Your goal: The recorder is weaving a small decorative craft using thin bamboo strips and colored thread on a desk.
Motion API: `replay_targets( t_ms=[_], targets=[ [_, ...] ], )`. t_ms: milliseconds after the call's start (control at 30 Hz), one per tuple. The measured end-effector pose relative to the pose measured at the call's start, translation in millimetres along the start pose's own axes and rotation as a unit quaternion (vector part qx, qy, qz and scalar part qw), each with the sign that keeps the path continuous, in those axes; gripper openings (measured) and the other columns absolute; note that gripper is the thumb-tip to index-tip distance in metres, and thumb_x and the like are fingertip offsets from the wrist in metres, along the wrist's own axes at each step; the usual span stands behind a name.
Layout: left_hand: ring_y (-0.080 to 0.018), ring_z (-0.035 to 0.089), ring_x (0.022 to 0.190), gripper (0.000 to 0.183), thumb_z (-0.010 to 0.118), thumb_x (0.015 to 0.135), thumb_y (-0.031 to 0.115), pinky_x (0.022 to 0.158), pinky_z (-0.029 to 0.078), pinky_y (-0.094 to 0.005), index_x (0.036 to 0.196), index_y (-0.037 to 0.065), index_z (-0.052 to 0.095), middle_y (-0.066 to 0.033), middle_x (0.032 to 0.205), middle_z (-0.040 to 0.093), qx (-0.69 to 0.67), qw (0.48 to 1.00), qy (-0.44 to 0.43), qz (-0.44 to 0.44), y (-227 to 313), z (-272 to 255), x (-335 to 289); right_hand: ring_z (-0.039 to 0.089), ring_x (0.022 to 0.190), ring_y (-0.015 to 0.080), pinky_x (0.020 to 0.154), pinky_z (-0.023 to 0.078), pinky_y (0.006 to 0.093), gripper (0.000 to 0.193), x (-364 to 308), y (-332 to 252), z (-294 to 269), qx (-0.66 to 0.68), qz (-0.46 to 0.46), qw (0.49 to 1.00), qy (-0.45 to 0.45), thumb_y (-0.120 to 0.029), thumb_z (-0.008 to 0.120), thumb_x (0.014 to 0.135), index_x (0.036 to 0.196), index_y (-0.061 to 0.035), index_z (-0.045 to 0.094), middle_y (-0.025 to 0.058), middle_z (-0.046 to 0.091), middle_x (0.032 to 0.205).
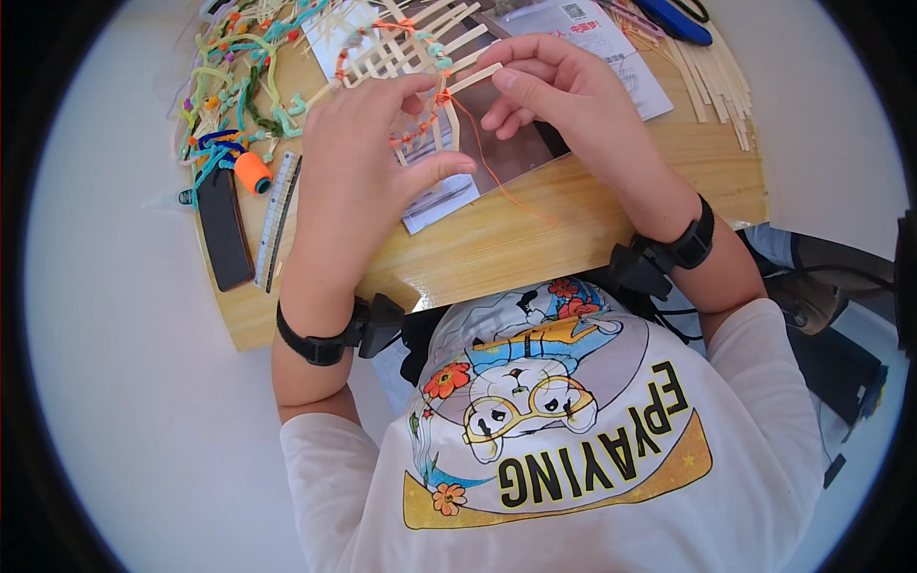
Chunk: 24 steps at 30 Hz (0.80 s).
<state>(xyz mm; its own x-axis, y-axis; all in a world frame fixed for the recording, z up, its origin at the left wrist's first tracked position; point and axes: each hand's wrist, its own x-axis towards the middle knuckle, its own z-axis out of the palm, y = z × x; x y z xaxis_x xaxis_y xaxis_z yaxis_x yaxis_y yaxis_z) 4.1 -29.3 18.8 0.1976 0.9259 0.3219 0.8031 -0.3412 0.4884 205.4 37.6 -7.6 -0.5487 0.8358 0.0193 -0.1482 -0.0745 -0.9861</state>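
Note:
A lattice woven from pale flat strips [390, 59] is held above the table, its edge wound with orange thread and green and orange twists. My left hand [351, 143] is at its left side, fingers curled at the edge and thumb stretched beneath. What its hidden fingers grip shows only in part. My right hand [564, 91] pinches the free end of one strip [476, 78] between thumb and forefinger, the other fingers curled loosely. Beside that strip, orange thread [445, 96] is wrapped at the rim. Its loose tail [485, 158] hangs toward the table's near edge.
Printed sheets [642, 84] lie under the work. A tangle of coloured fuzzy cords [272, 86] fills the left, near an orange thread spool [251, 173], a dark phone [224, 234] and a ruler [276, 222]. Loose strips [712, 81] and a blue-handled tool [674, 19] lie far right.

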Motion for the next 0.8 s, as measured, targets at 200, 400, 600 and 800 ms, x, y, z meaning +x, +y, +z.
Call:
replay_targets(
  t_ms=[200, 400, 600, 800],
  targets=[
    [-0.0260, 0.061, 0.090, 0.065, 0.084, 0.056, 0.030, 0.080, 0.046, -0.0358, 0.111, 0.007, 0.059, -0.0081, 0.094, 0.064, 0.051, 0.998, 0.003, 0.034, 4, 3, 0, 0.066, 0.077, 0.0118, 0.069, 0.054, 0.0223, 0.026, -2, -3, -1, 0.021, 0.009, 1.000, 0.004, -0.014, 0.056, 0.093, 0.112, 0.0030, 0.057, 0.0081, 0.066, 0.093],
    [-0.0265, 0.059, 0.083, 0.040, 0.080, 0.067, 0.017, 0.078, 0.044, -0.0363, 0.102, 0.008, 0.062, -0.0065, 0.087, 0.062, 0.086, 0.994, 0.051, 0.044, -1, 15, -3, 0.067, 0.081, 0.0140, 0.072, 0.054, 0.0246, 0.026, 1, 4, -3, -0.001, -0.008, 1.000, 0.011, -0.015, 0.058, 0.093, 0.112, 0.0018, 0.056, 0.0105, 0.066, 0.100],
    [-0.0229, 0.060, 0.072, 0.019, 0.075, 0.073, 0.011, 0.066, 0.047, -0.0325, 0.088, 0.006, 0.064, -0.0063, 0.080, 0.062, 0.031, 0.988, 0.148, 0.015, -1, 11, -1, 0.065, 0.077, 0.0137, 0.067, 0.054, 0.0251, 0.027, -3, -1, 1, 0.040, -0.042, 0.998, 0.026, -0.013, 0.060, 0.091, 0.112, 0.0024, 0.055, 0.0117, 0.066, 0.096],
    [-0.0208, 0.062, 0.070, 0.018, 0.074, 0.074, 0.006, 0.063, 0.048, -0.0294, 0.089, 0.005, 0.064, -0.0071, 0.079, 0.062, -0.005, 0.987, 0.159, 0.030, 4, 8, 0, 0.060, 0.065, 0.0100, 0.058, 0.051, 0.0219, 0.027, -7, -10, 22, 0.043, 0.051, 0.997, -0.024, -0.015, 0.062, 0.090, 0.110, 0.0016, 0.056, 0.0070, 0.065, 0.083]
  ],
)
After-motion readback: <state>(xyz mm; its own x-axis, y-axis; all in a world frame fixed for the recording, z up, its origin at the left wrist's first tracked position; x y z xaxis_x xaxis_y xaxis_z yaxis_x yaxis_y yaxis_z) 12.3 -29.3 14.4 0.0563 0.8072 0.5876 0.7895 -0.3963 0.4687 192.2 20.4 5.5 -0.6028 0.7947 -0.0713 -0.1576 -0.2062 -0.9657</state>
